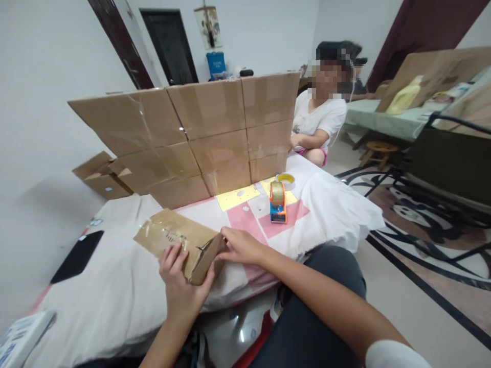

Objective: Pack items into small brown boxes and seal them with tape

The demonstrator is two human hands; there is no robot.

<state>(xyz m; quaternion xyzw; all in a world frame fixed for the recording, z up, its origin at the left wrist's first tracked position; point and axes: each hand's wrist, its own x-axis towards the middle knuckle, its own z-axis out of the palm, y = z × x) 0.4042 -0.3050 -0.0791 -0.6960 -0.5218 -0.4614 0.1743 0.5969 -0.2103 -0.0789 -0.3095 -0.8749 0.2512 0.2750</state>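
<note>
A small brown cardboard box (178, 237) with clear tape and dark print on its side lies tilted at the near edge of the cloth-covered table. Wrapped around its near end, my left hand (182, 276) has fingers on top and the thumb at the end face. My right hand (238, 248) pinches the box's right edge near an open seam. To the right stands an orange and blue tape dispenser (278, 202) with a roll of brown tape. Just behind it lies a yellow tape roll (285, 179).
A large taped cardboard panel (218, 133) stands upright along the table's far side. Behind its right end sits a person (320, 117) in white. A dark flat object (79, 255) lies at left on the white cloth (115, 286). An open carton (105, 176) is behind.
</note>
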